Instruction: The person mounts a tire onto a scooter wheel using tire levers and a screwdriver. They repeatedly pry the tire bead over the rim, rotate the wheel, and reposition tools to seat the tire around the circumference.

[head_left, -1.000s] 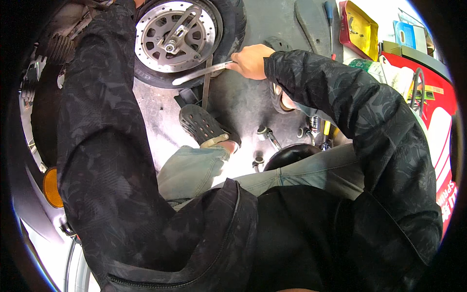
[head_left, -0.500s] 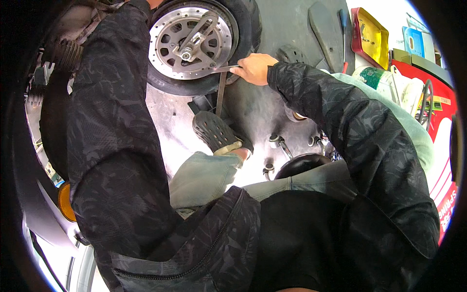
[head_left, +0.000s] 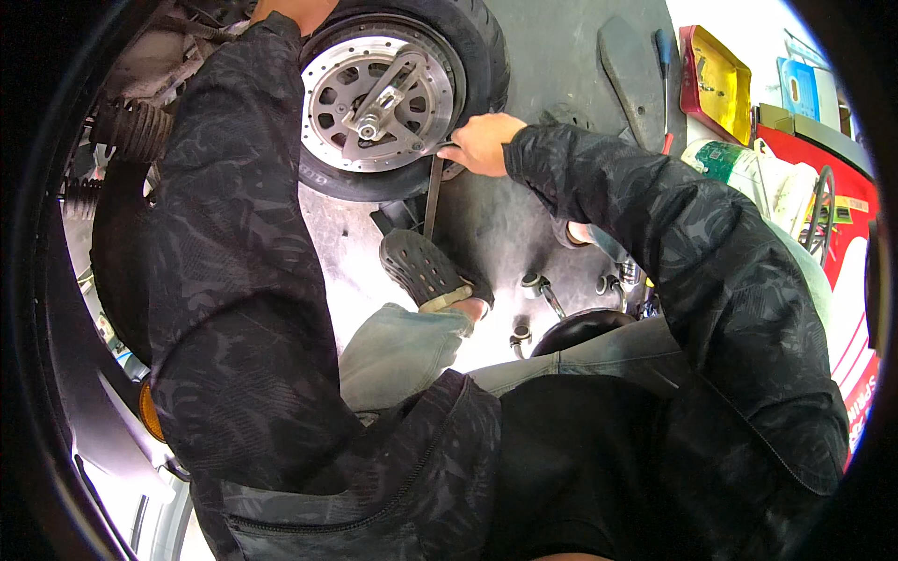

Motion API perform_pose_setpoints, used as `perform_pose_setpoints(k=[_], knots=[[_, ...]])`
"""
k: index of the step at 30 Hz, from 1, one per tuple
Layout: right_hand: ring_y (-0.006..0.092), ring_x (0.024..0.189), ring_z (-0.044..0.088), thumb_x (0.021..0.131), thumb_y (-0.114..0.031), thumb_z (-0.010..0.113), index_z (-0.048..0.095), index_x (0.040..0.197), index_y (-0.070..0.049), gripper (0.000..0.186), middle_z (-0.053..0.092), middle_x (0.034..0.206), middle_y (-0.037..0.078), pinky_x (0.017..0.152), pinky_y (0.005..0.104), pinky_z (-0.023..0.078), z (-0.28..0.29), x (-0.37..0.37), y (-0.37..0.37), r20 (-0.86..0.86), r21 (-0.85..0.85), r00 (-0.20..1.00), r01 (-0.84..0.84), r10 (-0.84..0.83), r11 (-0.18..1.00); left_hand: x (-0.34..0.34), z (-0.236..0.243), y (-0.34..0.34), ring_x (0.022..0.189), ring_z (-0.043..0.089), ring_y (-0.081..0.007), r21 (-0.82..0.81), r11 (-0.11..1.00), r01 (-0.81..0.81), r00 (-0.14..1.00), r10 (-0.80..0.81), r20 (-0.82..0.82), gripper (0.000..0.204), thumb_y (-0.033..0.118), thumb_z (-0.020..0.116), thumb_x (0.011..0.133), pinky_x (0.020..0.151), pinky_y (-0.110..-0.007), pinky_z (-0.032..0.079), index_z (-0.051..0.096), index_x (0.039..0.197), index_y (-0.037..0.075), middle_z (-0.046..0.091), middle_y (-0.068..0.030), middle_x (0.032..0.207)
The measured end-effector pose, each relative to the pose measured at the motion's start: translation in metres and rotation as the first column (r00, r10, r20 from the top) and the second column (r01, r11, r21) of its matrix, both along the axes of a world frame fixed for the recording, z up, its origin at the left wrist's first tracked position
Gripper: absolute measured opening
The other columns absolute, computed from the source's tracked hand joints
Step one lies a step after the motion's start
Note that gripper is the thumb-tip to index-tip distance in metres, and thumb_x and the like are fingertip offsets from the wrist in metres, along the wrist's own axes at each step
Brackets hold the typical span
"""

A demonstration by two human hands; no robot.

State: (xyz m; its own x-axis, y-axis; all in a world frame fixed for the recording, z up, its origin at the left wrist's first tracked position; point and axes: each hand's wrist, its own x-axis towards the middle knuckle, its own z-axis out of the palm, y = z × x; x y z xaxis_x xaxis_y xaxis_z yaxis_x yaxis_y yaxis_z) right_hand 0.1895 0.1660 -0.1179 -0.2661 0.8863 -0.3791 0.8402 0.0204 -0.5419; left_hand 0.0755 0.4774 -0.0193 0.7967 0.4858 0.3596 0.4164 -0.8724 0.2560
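Observation:
Ahead of me at the top lies a scooter wheel, its black tire around a silver rim with a drilled brake disc and a metal arm bolted at the hub. My right hand is closed at the tire's near right edge, gripping a tire lever that its fingers mostly hide. Beside the fingertips a flat metal bar, like a second tire lever, runs from the rim down toward my shoe. At the top edge, beyond the wheel's left side, my left hand shows only in part; its fingers are out of view.
My dark clog rests just below the wheel. Near my legs stands a round black stool seat with metal legs and casters. To the right are a screwdriver, a red and yellow tray and a white bucket. Vehicle parts line the left.
The wheel and floor sit slightly lower and further right in view. My right hand has moved closer to the rim, and the tire lever's shaft that showed before is now mostly hidden.

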Motion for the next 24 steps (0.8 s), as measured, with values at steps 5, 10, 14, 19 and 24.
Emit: perform_pose_setpoints(k=[5, 10, 14, 19, 24], knots=[[0.0457, 0.079, 0.073, 0.108, -0.046, 0.051, 0.071, 0.091, 0.001, 0.053, 0.072, 0.080, 0.025, 0.073, 0.0534, 0.059, 0.004, -0.016, -0.017, 0.001, -0.044, 0.998, 0.062, -0.062, 0.997, 0.002, 0.005, -0.007, 0.087, 0.068, -0.0493, -0.045, 0.998, -0.051, 0.997, 0.049, -0.060, 0.050, 0.045, 0.057, 0.104, 0.075, -0.057, 0.051, 0.073, 0.092, 0.000, 0.070, -0.0287, 0.086], [0.0453, 0.084, 0.073, 0.108, -0.043, 0.049, 0.075, 0.094, 0.001, 0.053, 0.074, 0.086, 0.025, 0.077, 0.0532, 0.059, 0.010, -0.024, -0.019, 0.011, -0.089, 0.996, 0.091, -0.090, 0.992, 0.006, 0.007, -0.011, 0.088, 0.068, -0.0495, -0.061, 0.994, -0.087, 0.993, 0.081, -0.087, 0.055, 0.051, 0.056, 0.103, 0.076, -0.057, 0.052, 0.075, 0.095, 0.001, 0.070, -0.0292, 0.088], [0.0454, 0.083, 0.073, 0.108, -0.043, 0.050, 0.075, 0.094, 0.001, 0.053, 0.075, 0.086, 0.024, 0.076, 0.0530, 0.059, 0.012, -0.023, -0.010, 0.042, -0.114, 0.998, 0.054, -0.049, 0.992, 0.007, 0.009, -0.015, 0.090, 0.068, -0.0491, -0.086, 0.990, -0.112, 0.992, 0.106, -0.074, 0.055, 0.052, 0.057, 0.103, 0.078, -0.057, 0.052, 0.076, 0.096, 0.001, 0.070, -0.0293, 0.090], [0.0445, 0.084, 0.074, 0.107, -0.042, 0.050, 0.076, 0.092, 0.000, 0.052, 0.074, 0.084, 0.024, 0.076, 0.0527, 0.059, 0.013, -0.034, -0.013, 0.054, -0.074, 0.993, 0.112, -0.108, 0.991, 0.008, 0.011, -0.015, 0.090, 0.068, -0.0486, -0.064, 0.991, -0.114, 0.989, 0.107, -0.105, 0.054, 0.052, 0.057, 0.103, 0.079, -0.056, 0.052, 0.076, 0.095, 0.002, 0.070, -0.0292, 0.088], [0.0453, 0.076, 0.073, 0.108, -0.033, 0.052, 0.060, 0.100, 0.005, 0.040, 0.072, 0.078, 0.026, 0.068, 0.0534, 0.059, 0.021, -0.061, -0.043, 0.028, -0.163, 0.980, 0.201, -0.199, 0.966, 0.008, 0.011, -0.013, 0.091, 0.068, -0.0483, -0.119, 0.989, -0.092, 0.989, 0.077, -0.126, 0.055, 0.055, 0.055, 0.103, 0.080, -0.055, 0.053, 0.078, 0.103, 0.004, 0.071, -0.0283, 0.091]])
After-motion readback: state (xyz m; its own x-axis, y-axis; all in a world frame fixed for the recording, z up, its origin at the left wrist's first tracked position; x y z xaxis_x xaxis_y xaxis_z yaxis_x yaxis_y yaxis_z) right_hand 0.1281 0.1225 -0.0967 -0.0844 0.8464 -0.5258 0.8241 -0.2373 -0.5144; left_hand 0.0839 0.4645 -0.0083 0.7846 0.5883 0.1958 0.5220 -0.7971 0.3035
